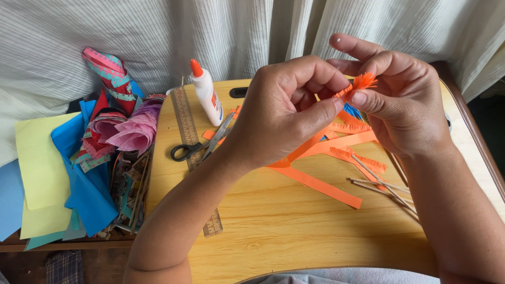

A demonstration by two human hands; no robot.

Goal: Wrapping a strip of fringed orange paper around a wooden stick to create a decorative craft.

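Fringed orange paper pinched by both hands, perhaps rolled, above scissors, glue.

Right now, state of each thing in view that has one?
Fringed orange roll: pinched between both hands, fringe fanned out.
Left hand: closed on the roll.
Right hand: closed on the roll.
Glue bottle: upright, capped.
Scissors: lying flat, blades shut.
Orange strips: flat, loose.

A white glue bottle with an orange cap and a small red-and-white label is seen upright at the bench's far edge.
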